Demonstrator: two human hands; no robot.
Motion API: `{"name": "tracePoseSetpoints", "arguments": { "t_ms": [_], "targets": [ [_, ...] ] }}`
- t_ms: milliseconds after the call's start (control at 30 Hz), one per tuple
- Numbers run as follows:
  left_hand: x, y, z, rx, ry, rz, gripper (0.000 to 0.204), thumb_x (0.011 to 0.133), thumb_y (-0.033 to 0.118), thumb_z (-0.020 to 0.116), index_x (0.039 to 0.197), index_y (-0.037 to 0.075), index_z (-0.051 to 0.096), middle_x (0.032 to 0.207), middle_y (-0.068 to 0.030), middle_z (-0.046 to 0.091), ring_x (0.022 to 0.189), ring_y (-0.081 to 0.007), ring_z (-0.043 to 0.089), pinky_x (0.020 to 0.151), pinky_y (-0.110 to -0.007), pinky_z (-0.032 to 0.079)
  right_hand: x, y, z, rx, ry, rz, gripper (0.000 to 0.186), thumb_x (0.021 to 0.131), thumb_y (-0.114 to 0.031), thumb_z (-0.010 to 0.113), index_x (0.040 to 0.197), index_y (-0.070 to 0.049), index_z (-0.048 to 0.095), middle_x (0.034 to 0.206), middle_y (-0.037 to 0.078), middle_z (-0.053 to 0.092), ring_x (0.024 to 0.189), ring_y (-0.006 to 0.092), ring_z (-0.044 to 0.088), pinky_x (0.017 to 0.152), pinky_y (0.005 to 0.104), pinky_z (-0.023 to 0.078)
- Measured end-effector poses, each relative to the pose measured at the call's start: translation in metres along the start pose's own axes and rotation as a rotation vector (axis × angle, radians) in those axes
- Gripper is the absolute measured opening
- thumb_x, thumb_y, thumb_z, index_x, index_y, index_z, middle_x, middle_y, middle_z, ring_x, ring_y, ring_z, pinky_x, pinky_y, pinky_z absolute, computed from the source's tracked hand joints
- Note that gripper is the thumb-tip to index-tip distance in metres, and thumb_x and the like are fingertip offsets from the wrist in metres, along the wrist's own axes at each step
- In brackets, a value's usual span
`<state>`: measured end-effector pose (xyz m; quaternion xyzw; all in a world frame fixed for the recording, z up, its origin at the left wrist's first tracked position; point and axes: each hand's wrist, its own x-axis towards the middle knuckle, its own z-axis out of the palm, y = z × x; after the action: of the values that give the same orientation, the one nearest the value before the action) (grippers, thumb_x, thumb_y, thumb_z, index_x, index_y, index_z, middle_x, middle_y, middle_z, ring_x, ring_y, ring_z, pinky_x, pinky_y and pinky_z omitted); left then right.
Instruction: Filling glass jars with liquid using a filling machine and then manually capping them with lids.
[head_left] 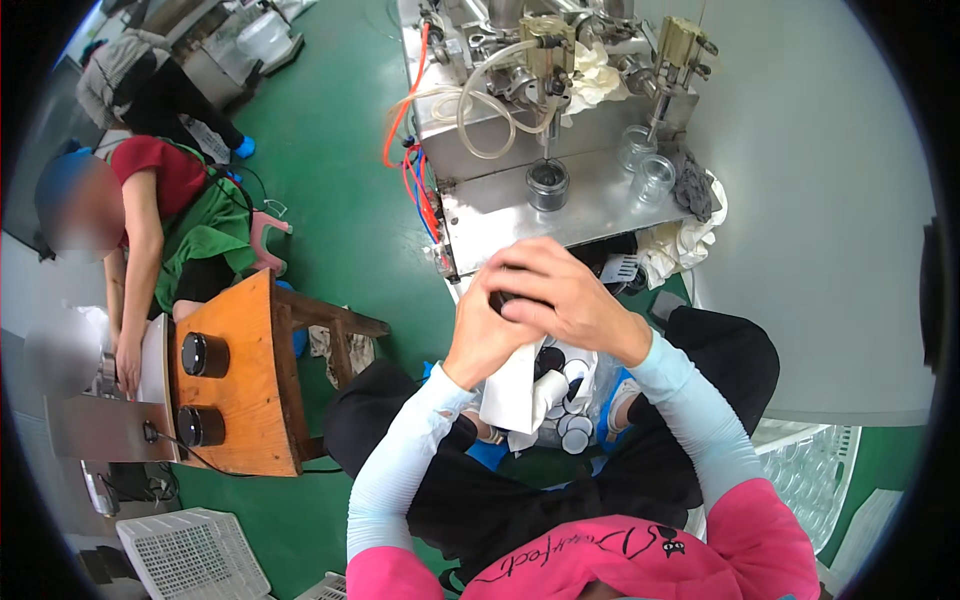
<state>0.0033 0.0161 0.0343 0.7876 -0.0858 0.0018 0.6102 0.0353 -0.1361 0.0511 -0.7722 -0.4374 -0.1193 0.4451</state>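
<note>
My left hand [475,332] and my right hand [572,300] are closed together in front of the steel machine. Between them a dark jar-sized object [502,299] shows only in part. The left hand curls round its side, while the right lies across the top with bent, slightly blurred fingers. Beyond my hands, a glass jar with dark contents [547,188] stands on the machine's steel ledge [490,222], below a filling nozzle [548,140]. To its right are two clear glass jars [655,178], one under a second nozzle [657,118].
Round lids [574,436] lie in a plastic bag between my legs, by a white cloth [511,392]. At left, a wooden table [245,345] bears two black-lidded jars [204,355]; a co-worker in red [150,165] bends beside it. A crate of glass jars [812,480] stands at right.
</note>
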Motion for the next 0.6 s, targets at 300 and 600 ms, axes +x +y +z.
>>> {"name": "tracePoseSetpoints", "arguments": {
  "t_ms": [300, 600],
  "targets": [
    [-0.061, 0.030, -0.022, -0.249, -0.933, 0.210, 0.067, 0.051, 0.027, 0.085, 0.107, 0.002, 0.058, 0.104, -0.0117, 0.060, 0.089, -0.0179, 0.059, 0.078, -0.030, 0.048, 0.009, -0.091, -0.032, 0.834, -0.559, -0.489, 0.013, 0.076, -0.008, 0.066, 0.089, -0.010, 0.065, 0.102, 0.008, 0.059, 0.099, 0.0291, 0.051, 0.082, 0.0387, 0.046],
    [-0.059, 0.040, -0.021, -0.280, -0.264, -0.074, 0.057, 0.060, 0.011, 0.076, 0.110, 0.001, 0.052, 0.105, -0.0097, 0.055, 0.093, -0.0172, 0.054, 0.081, -0.030, 0.045, -0.005, -0.074, -0.007, 0.029, -0.146, -0.050, 0.025, 0.065, -0.010, 0.065, 0.091, -0.011, 0.064, 0.101, 0.003, 0.059, 0.097, 0.0280, 0.053, 0.084, 0.0365, 0.041]
  ]
}}
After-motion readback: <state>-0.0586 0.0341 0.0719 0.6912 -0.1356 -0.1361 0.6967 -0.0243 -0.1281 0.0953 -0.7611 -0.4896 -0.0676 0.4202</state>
